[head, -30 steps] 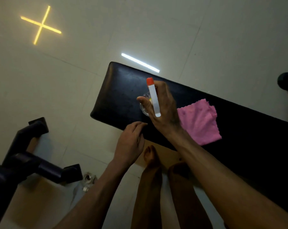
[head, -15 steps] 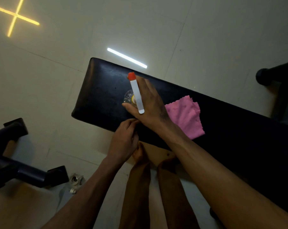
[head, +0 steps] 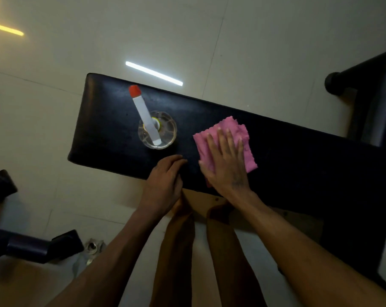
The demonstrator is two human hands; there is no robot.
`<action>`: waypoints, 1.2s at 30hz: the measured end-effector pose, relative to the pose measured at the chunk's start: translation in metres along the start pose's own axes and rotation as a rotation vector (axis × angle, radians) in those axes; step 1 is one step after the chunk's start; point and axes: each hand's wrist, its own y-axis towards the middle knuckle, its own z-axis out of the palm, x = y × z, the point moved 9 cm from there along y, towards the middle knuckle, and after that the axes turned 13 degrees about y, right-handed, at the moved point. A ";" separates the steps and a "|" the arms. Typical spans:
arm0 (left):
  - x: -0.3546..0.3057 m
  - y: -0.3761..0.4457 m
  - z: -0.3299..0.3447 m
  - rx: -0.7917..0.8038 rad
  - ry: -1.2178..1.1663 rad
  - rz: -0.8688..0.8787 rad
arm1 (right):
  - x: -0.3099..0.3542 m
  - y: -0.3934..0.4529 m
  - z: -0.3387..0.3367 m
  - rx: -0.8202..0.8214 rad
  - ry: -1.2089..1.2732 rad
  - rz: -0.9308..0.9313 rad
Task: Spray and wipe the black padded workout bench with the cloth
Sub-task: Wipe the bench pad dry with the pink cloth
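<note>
The black padded bench [head: 287,156] runs from upper left to right across the view. A clear spray bottle [head: 157,129] with a white nozzle and red tip stands free on its left part. To the right of it lies the pink cloth [head: 247,151]. My right hand [head: 226,165] lies flat on the cloth, fingers spread, pressing it to the pad. My left hand [head: 165,185] rests on the bench's near edge with its fingers curled against the pad, holding nothing that I can see.
Pale tiled floor surrounds the bench. Black gym equipment frames stand at lower left [head: 32,247] and at upper right [head: 365,85]. My legs [head: 209,251] stand close against the bench's near side. Light strips reflect on the floor beyond.
My right hand has let go of the spray bottle, which now stands on the bench, and has moved right onto the pink cloth. The left hand stays at the bench edge.
</note>
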 end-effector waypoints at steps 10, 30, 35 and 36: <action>-0.056 0.019 0.042 0.056 0.234 0.019 | -0.052 -0.013 0.013 0.043 -0.092 -0.127; -0.129 0.068 0.082 0.083 0.375 0.012 | -0.326 -0.099 -0.118 -0.423 0.149 0.884; -0.129 0.072 0.077 0.064 0.368 0.033 | -0.209 0.028 -0.093 -0.173 -0.005 0.232; -0.129 0.073 0.074 0.054 0.359 0.047 | -0.188 0.037 -0.082 -0.150 -0.004 0.176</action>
